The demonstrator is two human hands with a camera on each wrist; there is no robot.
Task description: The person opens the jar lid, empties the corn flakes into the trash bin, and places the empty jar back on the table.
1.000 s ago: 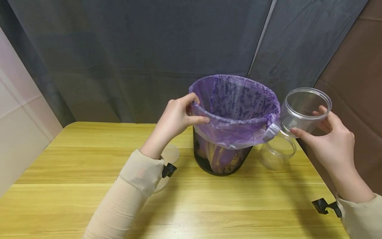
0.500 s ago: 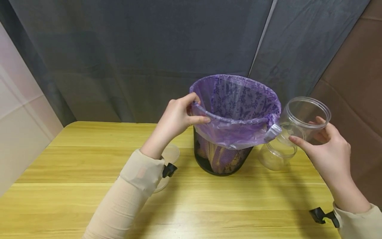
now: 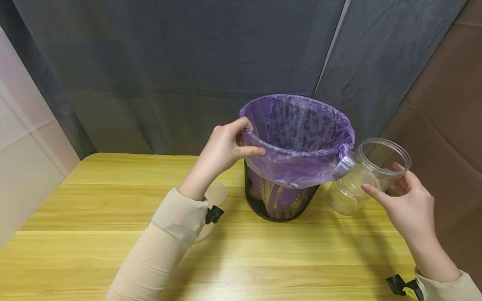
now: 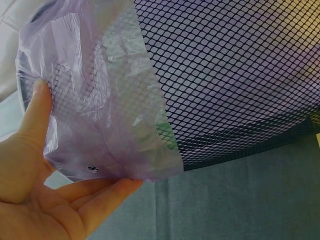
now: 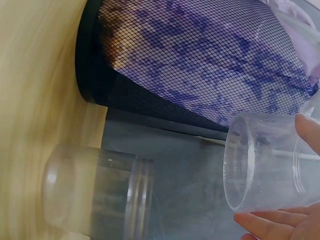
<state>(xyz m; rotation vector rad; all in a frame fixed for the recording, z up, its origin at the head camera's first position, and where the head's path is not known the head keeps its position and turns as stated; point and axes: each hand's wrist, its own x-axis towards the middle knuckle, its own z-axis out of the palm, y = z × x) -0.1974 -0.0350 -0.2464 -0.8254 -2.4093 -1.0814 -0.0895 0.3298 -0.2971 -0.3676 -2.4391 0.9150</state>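
Observation:
A black mesh wastebasket [image 3: 260, 205] stands upright, lined with a purple patterned bin bag [image 3: 297, 169] folded over its rim. My left hand [image 3: 222, 144] grips the bagged rim at the left, thumb outside and fingers over the edge; in the left wrist view the thumb [image 4: 37, 112] presses on the plastic. Off to the right, my right hand [image 3: 412, 207] holds a clear plastic jar [image 5: 265, 160] between thumb and fingers, open mouth up and slightly tilted. Below it a second clear jar [image 3: 344, 202] stands on the table beside the wastebasket, partly overlapped by the held one.
Two clear round discs [image 3: 216, 193] like lids lie on the wooden table [image 3: 113, 209], partly behind my left wrist. Grey curtains [image 3: 188, 62] hang behind the table and a brown one [image 3: 444, 125] at the right. The table's right edge runs near the standing jar.
My right hand has lowered the held jar, moving slightly left, toward the standing jar. My left hand stays on the rim, and the wastebasket has not moved.

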